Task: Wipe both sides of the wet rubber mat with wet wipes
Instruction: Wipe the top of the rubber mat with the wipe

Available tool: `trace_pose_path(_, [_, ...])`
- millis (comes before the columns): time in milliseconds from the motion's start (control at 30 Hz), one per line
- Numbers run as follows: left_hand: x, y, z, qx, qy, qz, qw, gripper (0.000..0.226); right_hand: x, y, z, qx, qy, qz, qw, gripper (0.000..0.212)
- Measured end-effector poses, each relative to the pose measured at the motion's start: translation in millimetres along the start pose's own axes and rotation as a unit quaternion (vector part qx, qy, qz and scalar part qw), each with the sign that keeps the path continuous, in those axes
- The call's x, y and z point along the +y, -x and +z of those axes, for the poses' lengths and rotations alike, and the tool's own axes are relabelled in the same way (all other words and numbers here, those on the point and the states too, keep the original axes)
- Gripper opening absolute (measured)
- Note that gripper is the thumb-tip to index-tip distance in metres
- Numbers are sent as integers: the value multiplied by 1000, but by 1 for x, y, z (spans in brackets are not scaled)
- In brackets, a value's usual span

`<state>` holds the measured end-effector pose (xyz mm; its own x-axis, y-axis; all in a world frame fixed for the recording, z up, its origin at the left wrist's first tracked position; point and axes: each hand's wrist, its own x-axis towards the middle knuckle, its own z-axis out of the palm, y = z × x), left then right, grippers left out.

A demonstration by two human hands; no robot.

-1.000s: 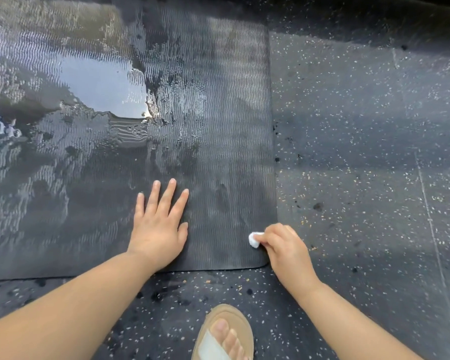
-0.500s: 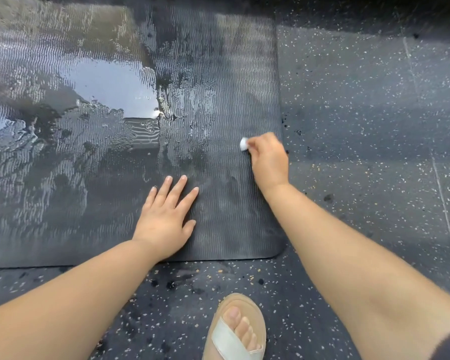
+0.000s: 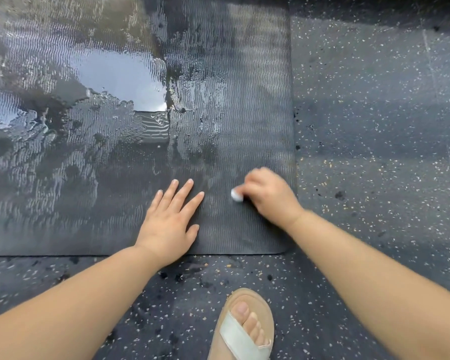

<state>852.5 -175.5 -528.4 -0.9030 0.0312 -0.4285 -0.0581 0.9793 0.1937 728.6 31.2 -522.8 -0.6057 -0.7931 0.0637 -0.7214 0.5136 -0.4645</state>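
Observation:
A black ribbed rubber mat [image 3: 218,74] lies flat on the floor, with pooled water shining across its left and middle parts. My left hand [image 3: 170,222] presses flat on the mat near its front edge, fingers spread and straight. My right hand [image 3: 268,196] grips a small balled white wet wipe [image 3: 236,195] against the mat near its front right corner. Only a bit of the wipe shows past my curled fingers; the hand is blurred by motion.
Dark speckled flooring [image 3: 374,126] surrounds the mat on the right and in front. My foot in a tan sandal [image 3: 244,328] stands on the floor just in front of the mat. A large puddle [image 3: 120,76] covers the mat's far left.
My right hand swept the wipe from the front right corner up the mat's right side, then back down toward the front edge. My left hand stayed pressed in place.

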Motion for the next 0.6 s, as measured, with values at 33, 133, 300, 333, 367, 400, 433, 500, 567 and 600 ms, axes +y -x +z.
trace_pose_path(33, [-2, 1, 0, -6, -2, 2, 1000, 66, 12, -22, -3, 29, 11, 39, 999, 15])
trace_pose_path(133, [-8, 5, 0, -8, -10, -17, 1000, 66, 43, -78, -8, 93, 22, 197, 976, 15])
trace_pose_path(300, [-23, 18, 7, 25, -8, -111, 994, 67, 8, -67, 15, 131, 26, 226, 965, 13])
trace_pose_path(333, [-24, 19, 9, 28, -5, -108, 994, 67, -12, -47, 23, 130, 13, 186, 974, 11])
trace_pose_path(367, [-24, 19, 11, 33, 2, -104, 994, 67, -32, -24, 29, 117, -3, 152, 981, 14])
trace_pose_path(400, [-22, 19, 11, 38, 10, -102, 994, 67, -50, -2, 35, 90, -23, 126, 988, 17])
trace_pose_path(433, [-21, 19, 12, 43, 18, -102, 994, 67, -64, 19, 39, 58, -42, 103, 992, 19])
trace_pose_path(500, [-20, 19, 12, 53, 29, -102, 993, 68, -79, 47, 42, -9, -66, 57, 996, 20])
trace_pose_path(567, [-21, 20, 12, 55, 27, -100, 993, 67, -71, 44, 36, -52, -61, -12, 997, 17])
trace_pose_path(600, [-22, 20, 12, 53, 25, -98, 993, 67, -62, 33, 31, -60, -51, -43, 996, 16])
